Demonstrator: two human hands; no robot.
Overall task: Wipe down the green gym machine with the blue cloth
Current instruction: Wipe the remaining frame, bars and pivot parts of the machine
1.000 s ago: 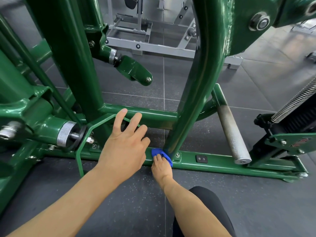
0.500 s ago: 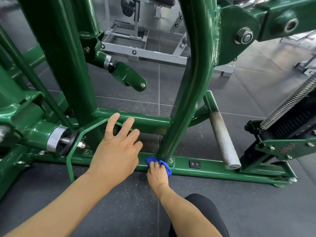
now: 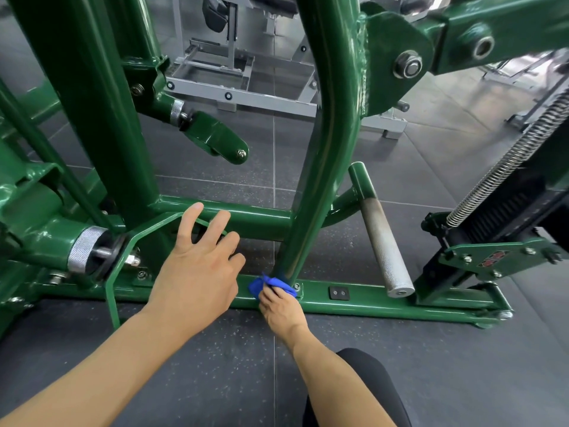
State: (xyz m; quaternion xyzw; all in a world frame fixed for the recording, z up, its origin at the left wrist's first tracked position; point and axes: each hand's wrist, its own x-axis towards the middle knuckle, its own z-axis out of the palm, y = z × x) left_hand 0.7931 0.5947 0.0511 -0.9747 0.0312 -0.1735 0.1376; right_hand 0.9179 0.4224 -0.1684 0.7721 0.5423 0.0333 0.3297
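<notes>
Right hand [image 3: 281, 309]: grasps blue cloth [image 3: 271, 285], pressed at foot of post [image 3: 311, 211] on green machine [image 3: 369, 302].
Left hand [image 3: 197, 272]: fingers spread, holding nothing.

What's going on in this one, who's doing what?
A person is cleaning low down on a green gym machine. The right hand pinches a bunched blue cloth against the foot of the curved upright, where it meets the base rail. The left hand is open, fingers spread, near the lower crossbar; whether it touches is unclear.

The small red label [image 3: 492, 259] cannot be read.
</notes>
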